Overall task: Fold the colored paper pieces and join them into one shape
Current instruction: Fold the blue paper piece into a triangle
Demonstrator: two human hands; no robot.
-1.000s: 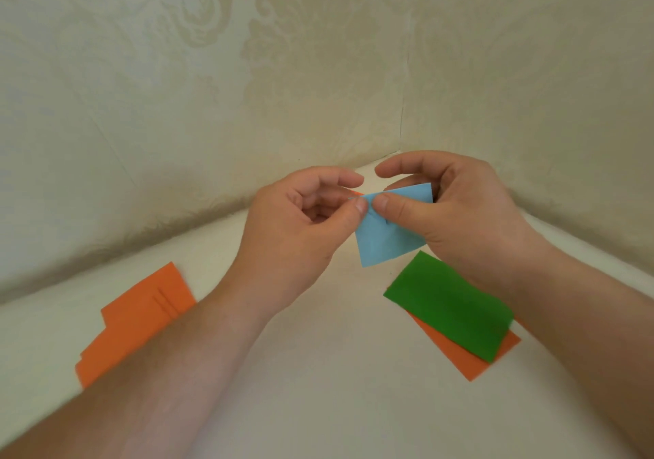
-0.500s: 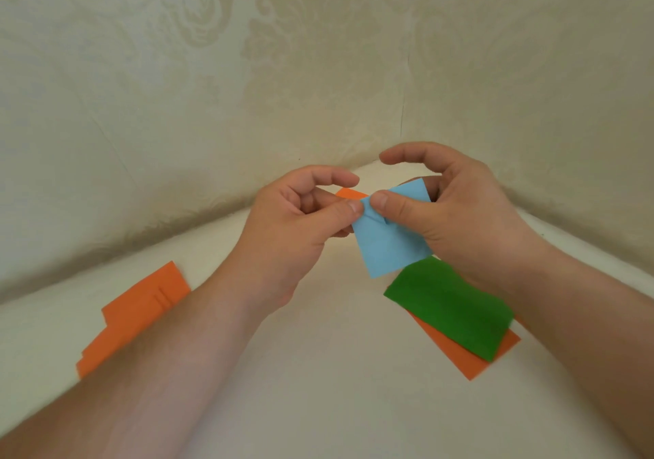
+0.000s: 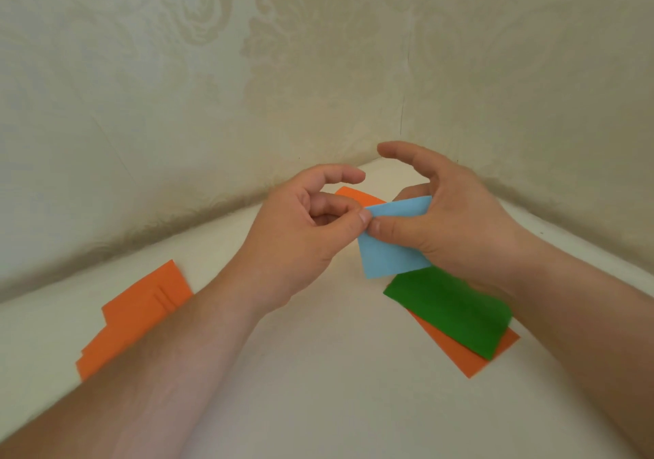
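Observation:
A light blue paper piece (image 3: pixel 389 256) is held above the white surface, its top part bent over. My left hand (image 3: pixel 304 232) pinches its left corner between thumb and a finger. My right hand (image 3: pixel 446 221) pinches it with the thumb on the front, index finger raised and curved. An orange paper piece (image 3: pixel 357 194) shows behind the blue one, between the hands. A green paper piece (image 3: pixel 449 310) lies below my right hand, on top of another orange piece (image 3: pixel 470 359).
Several stacked orange paper pieces (image 3: pixel 134 317) lie at the left, partly under my left forearm. The white surface (image 3: pixel 336 405) meets patterned beige walls (image 3: pixel 247 69) in a corner just behind the hands.
The blue paper's top edge has bent over and the piece has dropped a little. My right index finger has lifted higher. More of the orange piece behind shows.

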